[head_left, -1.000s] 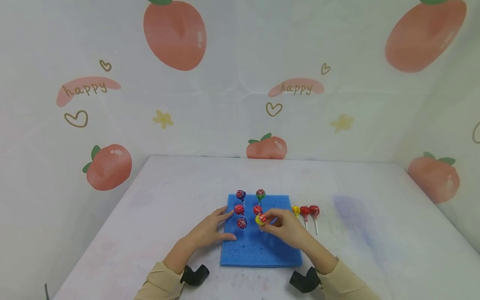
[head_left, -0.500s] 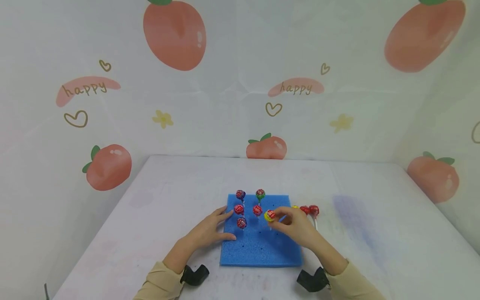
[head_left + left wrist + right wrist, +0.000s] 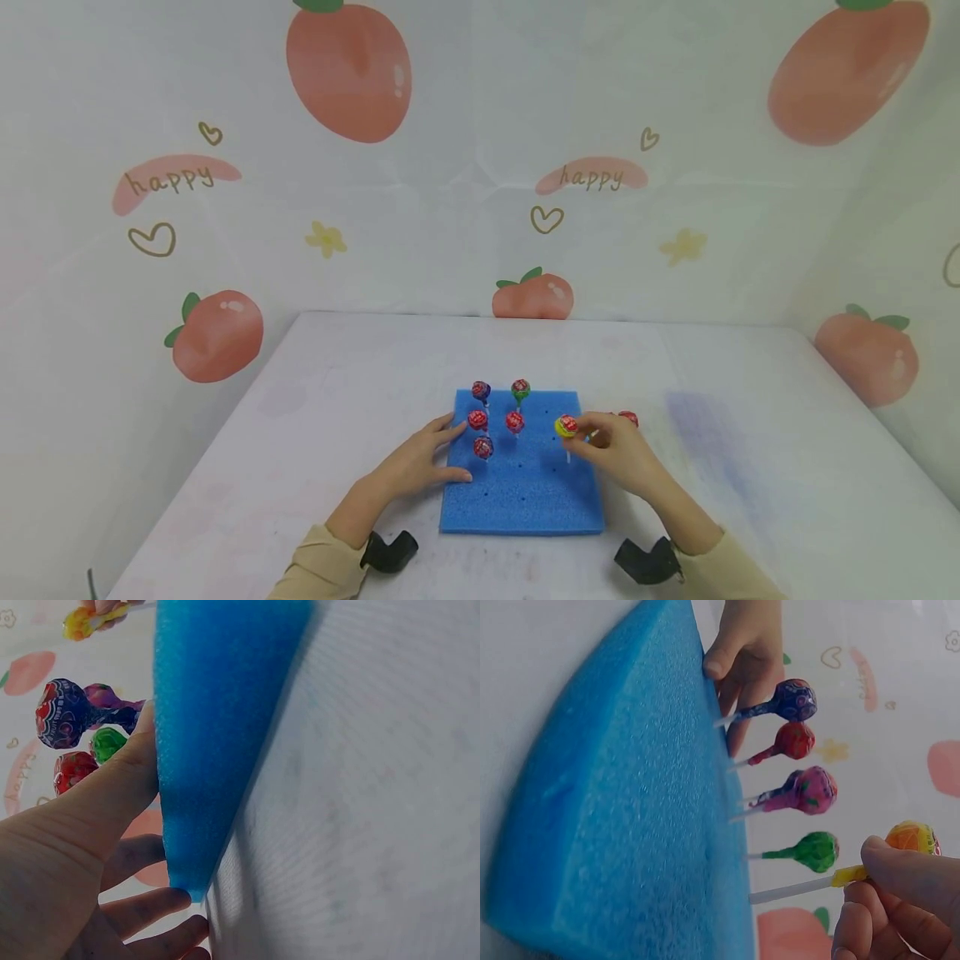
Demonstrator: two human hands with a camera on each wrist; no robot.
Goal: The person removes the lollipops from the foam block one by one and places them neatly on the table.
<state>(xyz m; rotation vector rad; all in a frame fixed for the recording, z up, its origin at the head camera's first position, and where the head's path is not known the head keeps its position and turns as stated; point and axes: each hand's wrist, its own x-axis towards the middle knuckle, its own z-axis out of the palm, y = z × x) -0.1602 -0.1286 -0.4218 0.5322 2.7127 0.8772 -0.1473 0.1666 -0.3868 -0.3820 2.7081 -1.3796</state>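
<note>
A blue foam block [image 3: 517,510] lies on the table with small holes in its top. Along its left edge rests my left hand [image 3: 420,460], thumb and fingers spread, as the left wrist view also shows. My right hand [image 3: 622,454] pinches a yellow lollipop [image 3: 564,427] just below its candy, above the block's right part. Its white stick [image 3: 791,889] points down toward the foam. Several wrapped lollipops stand upright in two columns in the block: a dark blue one [image 3: 481,390], a green one [image 3: 521,389], a pink one [image 3: 514,422] and red ones among them.
A red lollipop [image 3: 629,418] lies on the table right of the block, mostly covered by my right hand. The white table [image 3: 360,367] extends around the block to a backdrop [image 3: 450,208] printed with fruit and hearts.
My right hand has moved right across the block with the yellow lollipop, away from the pink one, and now covers more of the lollipops on the table. The left hand stays put.
</note>
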